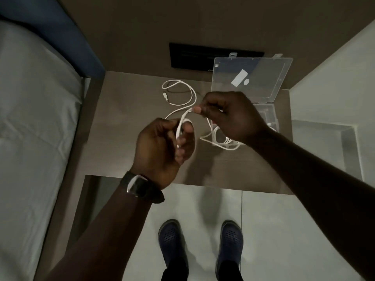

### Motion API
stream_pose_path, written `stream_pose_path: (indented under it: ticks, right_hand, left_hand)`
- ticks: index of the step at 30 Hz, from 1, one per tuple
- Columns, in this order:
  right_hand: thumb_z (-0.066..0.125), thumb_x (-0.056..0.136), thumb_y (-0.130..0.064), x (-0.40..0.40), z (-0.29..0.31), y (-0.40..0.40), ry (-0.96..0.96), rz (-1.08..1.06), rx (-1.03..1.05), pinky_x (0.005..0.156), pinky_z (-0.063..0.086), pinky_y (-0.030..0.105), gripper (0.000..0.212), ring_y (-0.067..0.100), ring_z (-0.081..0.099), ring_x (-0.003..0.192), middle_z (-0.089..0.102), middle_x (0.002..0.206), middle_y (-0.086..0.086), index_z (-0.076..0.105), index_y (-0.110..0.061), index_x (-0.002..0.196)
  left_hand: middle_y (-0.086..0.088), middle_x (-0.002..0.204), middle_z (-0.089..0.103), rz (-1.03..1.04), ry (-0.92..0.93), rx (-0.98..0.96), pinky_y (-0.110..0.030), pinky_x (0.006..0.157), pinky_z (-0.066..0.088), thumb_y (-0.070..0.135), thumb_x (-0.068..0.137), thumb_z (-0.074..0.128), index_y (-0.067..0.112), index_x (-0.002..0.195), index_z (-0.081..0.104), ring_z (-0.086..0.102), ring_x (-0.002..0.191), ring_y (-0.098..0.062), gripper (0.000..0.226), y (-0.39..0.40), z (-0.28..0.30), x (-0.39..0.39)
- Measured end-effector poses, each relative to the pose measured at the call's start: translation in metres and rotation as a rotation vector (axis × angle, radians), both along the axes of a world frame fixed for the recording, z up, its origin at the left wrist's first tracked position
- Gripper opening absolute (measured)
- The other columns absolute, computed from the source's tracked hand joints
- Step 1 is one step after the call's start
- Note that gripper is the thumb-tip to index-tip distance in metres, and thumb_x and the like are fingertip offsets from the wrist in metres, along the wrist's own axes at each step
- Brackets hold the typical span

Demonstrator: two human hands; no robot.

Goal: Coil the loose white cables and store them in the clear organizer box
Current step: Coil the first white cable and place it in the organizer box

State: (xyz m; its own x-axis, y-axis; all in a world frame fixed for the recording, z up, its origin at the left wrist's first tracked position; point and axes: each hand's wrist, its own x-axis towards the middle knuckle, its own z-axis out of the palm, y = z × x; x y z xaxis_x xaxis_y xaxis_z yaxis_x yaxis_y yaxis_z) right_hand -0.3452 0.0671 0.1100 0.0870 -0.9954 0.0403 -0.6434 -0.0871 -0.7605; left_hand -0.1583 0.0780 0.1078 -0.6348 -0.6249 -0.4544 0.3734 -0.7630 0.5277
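A loose white cable (190, 94) loops across the brown bedside table (113, 126), its plug end lying at the far left. My left hand (160, 147) is closed on a small coil of this cable above the table's middle. My right hand (229, 116) pinches the same cable between thumb and fingers, just right of the coil. A second white cable (221, 141) lies bundled under my right wrist. The clear organizer box (269, 116) stands at the table's right, lid (263, 78) open and leaning back; my right hand hides most of its base.
A black wall panel (190, 55) sits behind the table. A bed with a pale sheet (34, 118) runs along the left. A white ledge (328, 142) is at the right. My two dark shoes (174, 240) stand on the tiled floor below the table's front edge.
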Motion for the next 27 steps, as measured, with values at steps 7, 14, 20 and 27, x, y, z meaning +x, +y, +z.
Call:
stream_pose_path:
  ticks: [7,14,20,27]
  right_hand:
    - [0.048,0.1,-0.034,0.033,-0.013,0.063,0.069,0.353,0.224,0.074,0.053,0.038,0.022,0.018,0.067,0.081,0.072,0.091,0.005,0.06,-0.018,0.108]
    - [0.076,0.078,-0.033,-0.001,0.015,0.0,-0.067,0.132,0.001,0.063,0.045,0.027,0.022,0.001,0.047,0.059,0.054,0.061,-0.008,0.063,-0.016,0.078]
    - [0.051,0.101,-0.019,0.02,-0.013,0.027,-0.094,0.115,0.07,0.061,0.035,0.021,0.022,-0.005,0.046,0.06,0.047,0.062,-0.012,0.056,-0.012,0.081]
    - [0.051,0.098,-0.031,0.015,0.013,0.059,0.042,0.305,0.049,0.055,0.038,0.014,0.019,0.004,0.054,0.058,0.053,0.061,-0.009,0.061,-0.019,0.088]
  left_hand:
    - [-0.015,0.094,0.068,0.364,-0.137,-0.192,-0.03,0.077,0.055,0.004,0.098,0.039,-0.005,0.116,0.058,0.066,0.082,-0.024,0.028,-0.016,-0.005,0.002]
    - [-0.005,0.06,0.053,-0.062,-0.371,-0.234,-0.024,0.046,0.037,0.014,0.089,0.037,-0.005,0.088,0.069,0.045,0.049,-0.017,0.038,0.021,-0.005,-0.008]
    - [0.001,0.079,0.06,0.303,0.33,0.219,-0.015,0.063,0.044,0.011,0.087,0.035,0.005,0.091,0.065,0.055,0.065,-0.009,0.031,-0.007,0.016,0.005]
    - [-0.013,0.069,0.055,0.251,-0.501,-0.477,-0.03,0.059,0.043,0.004,0.099,0.034,0.002,0.079,0.059,0.051,0.06,-0.024,0.032,-0.013,-0.008,-0.005]
